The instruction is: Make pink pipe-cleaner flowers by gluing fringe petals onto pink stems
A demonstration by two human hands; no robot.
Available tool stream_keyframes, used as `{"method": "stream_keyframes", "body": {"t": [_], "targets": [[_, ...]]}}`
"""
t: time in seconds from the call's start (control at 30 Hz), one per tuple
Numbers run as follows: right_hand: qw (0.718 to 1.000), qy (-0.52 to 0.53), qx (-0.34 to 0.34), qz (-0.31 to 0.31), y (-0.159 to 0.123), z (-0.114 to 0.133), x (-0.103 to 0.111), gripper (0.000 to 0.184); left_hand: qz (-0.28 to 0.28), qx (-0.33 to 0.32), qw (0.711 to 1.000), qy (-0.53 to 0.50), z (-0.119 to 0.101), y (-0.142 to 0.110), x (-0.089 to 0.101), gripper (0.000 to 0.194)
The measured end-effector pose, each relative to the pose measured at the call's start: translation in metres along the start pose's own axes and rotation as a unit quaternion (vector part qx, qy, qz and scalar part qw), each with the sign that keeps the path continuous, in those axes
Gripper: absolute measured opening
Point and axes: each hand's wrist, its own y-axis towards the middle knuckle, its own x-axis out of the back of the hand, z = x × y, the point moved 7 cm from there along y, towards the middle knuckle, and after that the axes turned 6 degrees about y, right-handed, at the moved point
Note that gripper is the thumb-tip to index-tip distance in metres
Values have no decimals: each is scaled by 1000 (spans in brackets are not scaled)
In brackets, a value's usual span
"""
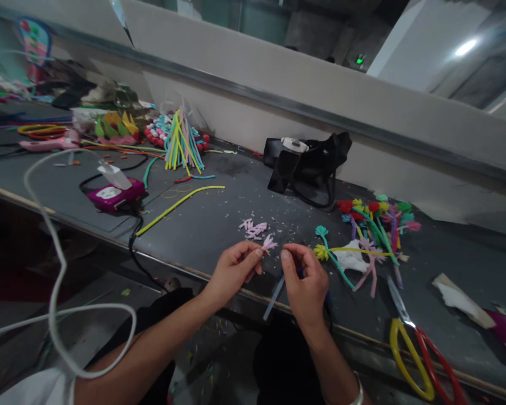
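My left hand point(238, 267) is closed in a pinch on a small pink pipe-cleaner flower point(270, 243), its petals pointing up and away. Just right of it, my right hand point(306, 281) has thumb and forefinger pressed together; whatever they hold is too small to make out. A pale translucent strip point(274, 299) and something dark blue show below and behind that hand, mostly hidden. Short cut pink pipe-cleaner pieces point(253, 228) lie on the table beyond my left hand. Close to the right hand are a yellow pipe-cleaner flower point(320, 252) and a teal one point(321, 231).
Yellow-and-red-handled scissors point(409, 326) lie at the right edge. Finished pipe-cleaner flowers point(379, 216) are heaped behind them. A black bag point(320, 166) stands by the wall. Leftward are a yellow pipe cleaner point(179, 207), a purple tissue pack point(116, 195) and a white cable point(54, 236).
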Motion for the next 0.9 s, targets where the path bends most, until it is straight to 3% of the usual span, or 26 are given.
{"method": "stream_keyframes", "body": {"t": [0.47, 0.9], "targets": [[1000, -7, 17, 24, 1, 8, -5, 17, 36, -11, 998, 47, 1, 0, -2, 31], [999, -33, 18, 16, 1, 8, -5, 17, 28, -19, 998, 52, 1, -1, -2, 28]]}}
